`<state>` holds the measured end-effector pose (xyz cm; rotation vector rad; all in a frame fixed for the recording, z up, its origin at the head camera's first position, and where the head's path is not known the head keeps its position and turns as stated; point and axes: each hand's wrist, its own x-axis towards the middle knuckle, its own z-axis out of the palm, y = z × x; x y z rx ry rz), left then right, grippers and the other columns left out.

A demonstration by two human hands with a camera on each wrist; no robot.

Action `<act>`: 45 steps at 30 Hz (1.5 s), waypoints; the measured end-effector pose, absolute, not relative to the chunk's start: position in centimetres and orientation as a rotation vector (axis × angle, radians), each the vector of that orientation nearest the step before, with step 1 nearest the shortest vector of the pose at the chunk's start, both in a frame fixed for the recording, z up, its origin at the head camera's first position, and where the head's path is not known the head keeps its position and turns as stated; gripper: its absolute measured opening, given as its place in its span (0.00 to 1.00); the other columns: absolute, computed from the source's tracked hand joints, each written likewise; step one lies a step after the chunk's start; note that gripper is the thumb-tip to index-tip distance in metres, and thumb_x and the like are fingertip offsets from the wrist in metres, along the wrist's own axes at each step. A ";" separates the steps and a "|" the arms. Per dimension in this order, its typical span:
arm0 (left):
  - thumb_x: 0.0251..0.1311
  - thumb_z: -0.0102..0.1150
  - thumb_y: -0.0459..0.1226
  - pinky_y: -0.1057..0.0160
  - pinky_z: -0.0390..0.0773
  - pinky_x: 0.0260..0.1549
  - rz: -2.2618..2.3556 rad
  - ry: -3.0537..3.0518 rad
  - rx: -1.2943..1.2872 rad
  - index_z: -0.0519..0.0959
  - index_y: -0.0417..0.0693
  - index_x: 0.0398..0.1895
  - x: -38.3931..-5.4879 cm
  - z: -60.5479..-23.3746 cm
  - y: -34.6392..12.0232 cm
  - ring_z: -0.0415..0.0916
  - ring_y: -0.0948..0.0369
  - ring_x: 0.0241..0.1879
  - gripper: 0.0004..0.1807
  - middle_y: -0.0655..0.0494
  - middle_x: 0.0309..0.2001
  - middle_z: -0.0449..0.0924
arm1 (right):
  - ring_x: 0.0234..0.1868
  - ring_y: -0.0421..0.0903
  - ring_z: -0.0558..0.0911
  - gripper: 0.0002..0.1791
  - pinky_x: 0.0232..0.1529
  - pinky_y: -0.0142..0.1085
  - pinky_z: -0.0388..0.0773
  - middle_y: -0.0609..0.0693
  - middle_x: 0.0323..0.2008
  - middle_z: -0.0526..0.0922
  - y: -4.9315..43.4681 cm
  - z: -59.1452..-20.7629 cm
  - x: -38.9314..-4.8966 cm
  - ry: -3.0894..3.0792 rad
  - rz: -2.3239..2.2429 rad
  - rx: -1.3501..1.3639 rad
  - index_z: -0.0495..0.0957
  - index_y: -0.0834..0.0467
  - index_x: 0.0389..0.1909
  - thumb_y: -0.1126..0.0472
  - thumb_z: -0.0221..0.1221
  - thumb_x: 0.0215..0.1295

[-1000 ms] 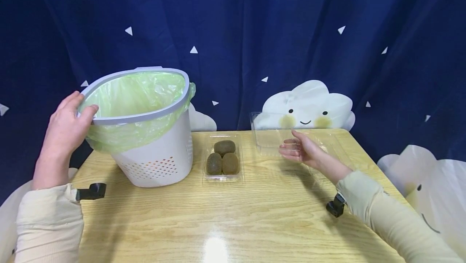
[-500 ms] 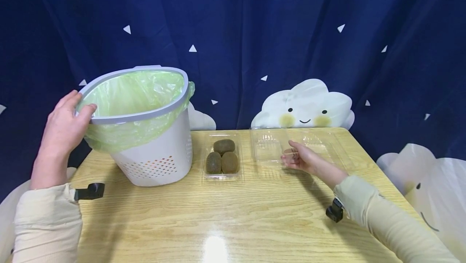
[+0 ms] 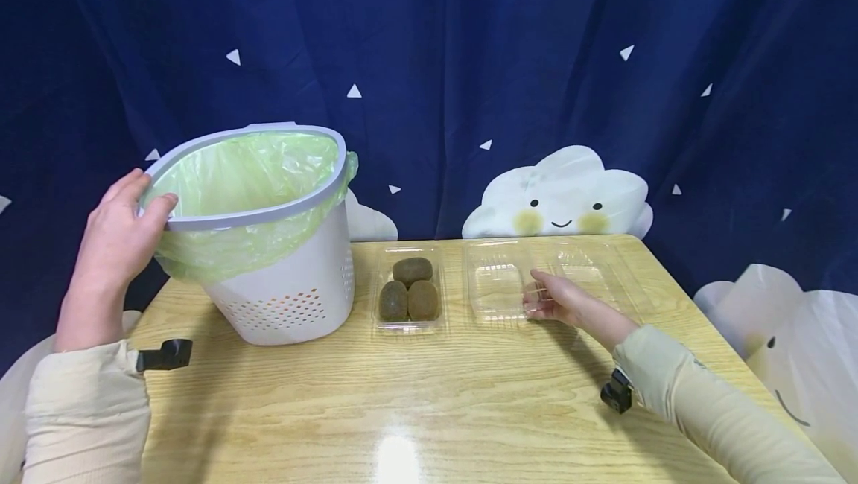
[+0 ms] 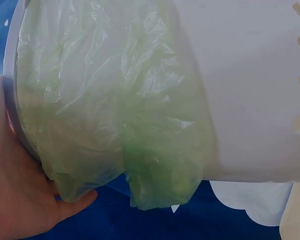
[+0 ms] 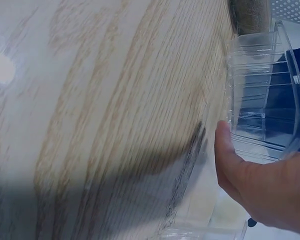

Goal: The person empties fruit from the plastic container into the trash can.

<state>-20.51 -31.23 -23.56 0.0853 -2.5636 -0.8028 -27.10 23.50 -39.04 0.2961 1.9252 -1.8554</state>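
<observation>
In the head view, my left hand [image 3: 117, 246] grips the left rim of a white bin [image 3: 288, 305], fingers at the outer edge and thumb over the rim. A translucent green bag [image 3: 255, 167] lines the bin and folds over its outside; the left wrist view shows this bag [image 4: 160, 125] hanging beside the hand. My right hand [image 3: 563, 301] holds the right side of a clear plastic container [image 3: 497, 287] that sits low at the table's back. The right wrist view shows the thumb along the container's side [image 5: 260, 90]; the other fingers are mostly hidden there.
Between bin and clear container lies a plastic box [image 3: 410, 320] with three kiwis [image 3: 424, 300]. Another clear plastic piece [image 3: 613, 275] lies right of my right hand; whether it joins the held container I cannot tell. A blue curtain [image 3: 429, 59] hangs behind the wooden table [image 3: 469, 409].
My right hand has lowered the clear container from a raised position behind the table edge down to the tabletop, moving slightly down with it. The left hand stays on the bin rim.
</observation>
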 end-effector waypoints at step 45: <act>0.63 0.33 0.47 0.41 0.43 0.64 -0.797 -2.582 0.072 0.49 0.30 0.67 -20.4 -23.4 -31.2 0.40 0.38 0.68 0.36 0.38 0.70 0.41 | 0.64 0.62 0.60 0.26 0.63 0.52 0.58 0.65 0.64 0.61 20.1 -35.2 -27.7 2.680 -1.372 0.101 0.59 0.67 0.63 0.58 0.39 0.68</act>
